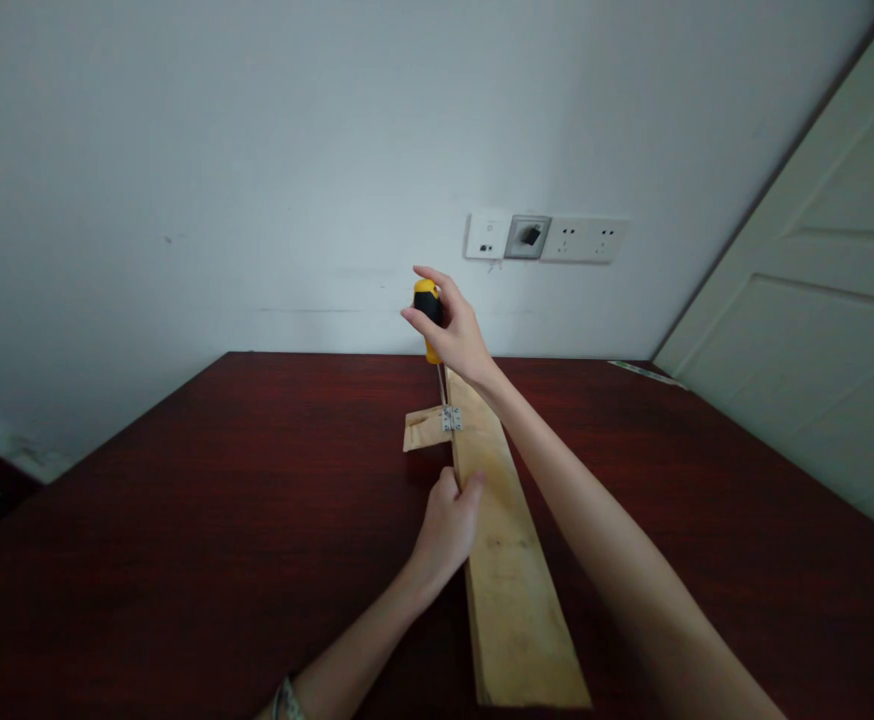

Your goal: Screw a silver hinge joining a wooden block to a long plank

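A long wooden plank point(516, 580) lies lengthwise in front of me. My left hand point(448, 520) grips its left edge, thumb on top and the other fingers partly hidden at the side. A small metal hinge point(452, 418) joins the plank to a short piece of wood point(423, 428) on its left. My right hand point(456, 325) is closed around the yellow and black handle of a screwdriver point(427, 300). The screwdriver stands nearly upright, its shaft reaching down to the hinge. Its tip is too small to make out against the metal.
The plank rests on a dark red wooden tabletop point(257, 500) that meets a white wall point(294, 180). Wall sockets point(583, 240) are set in a row behind my right hand. A white panelled door point(819, 290) stands at the right. A thin pale strip point(647, 374) lies near the back right edge.
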The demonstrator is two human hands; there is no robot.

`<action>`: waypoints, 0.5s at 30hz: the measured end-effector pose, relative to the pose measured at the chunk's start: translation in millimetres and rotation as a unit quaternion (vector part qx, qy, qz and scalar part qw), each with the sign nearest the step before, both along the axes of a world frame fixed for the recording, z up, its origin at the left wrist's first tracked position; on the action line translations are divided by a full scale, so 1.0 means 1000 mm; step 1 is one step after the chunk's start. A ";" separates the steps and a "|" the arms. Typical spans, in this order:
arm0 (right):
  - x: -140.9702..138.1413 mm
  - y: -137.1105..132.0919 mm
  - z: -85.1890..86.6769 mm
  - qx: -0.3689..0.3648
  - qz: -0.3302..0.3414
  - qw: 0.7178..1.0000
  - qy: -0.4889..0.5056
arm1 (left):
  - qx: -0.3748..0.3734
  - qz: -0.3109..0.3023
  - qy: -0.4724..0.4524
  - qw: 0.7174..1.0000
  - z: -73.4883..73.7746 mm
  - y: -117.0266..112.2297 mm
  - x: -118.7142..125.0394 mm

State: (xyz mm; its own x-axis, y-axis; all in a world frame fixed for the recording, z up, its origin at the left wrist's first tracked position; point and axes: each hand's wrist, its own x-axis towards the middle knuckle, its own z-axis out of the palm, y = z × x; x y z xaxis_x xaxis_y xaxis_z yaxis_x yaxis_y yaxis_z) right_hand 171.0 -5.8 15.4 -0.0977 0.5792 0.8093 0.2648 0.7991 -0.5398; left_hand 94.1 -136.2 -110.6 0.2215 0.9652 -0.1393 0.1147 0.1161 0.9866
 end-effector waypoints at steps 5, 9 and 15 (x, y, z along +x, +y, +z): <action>-0.001 -0.006 -0.001 -0.040 0.026 0.998 0.034 | 0.008 0.010 0.008 1.000 -0.005 0.003 0.000; 0.003 -0.007 0.001 -0.066 0.049 0.996 0.040 | 0.003 0.013 0.000 1.000 -0.003 0.004 -0.002; 0.002 -0.004 0.002 -0.052 0.049 0.996 0.062 | 0.022 0.012 0.016 1.000 -0.002 0.004 -0.003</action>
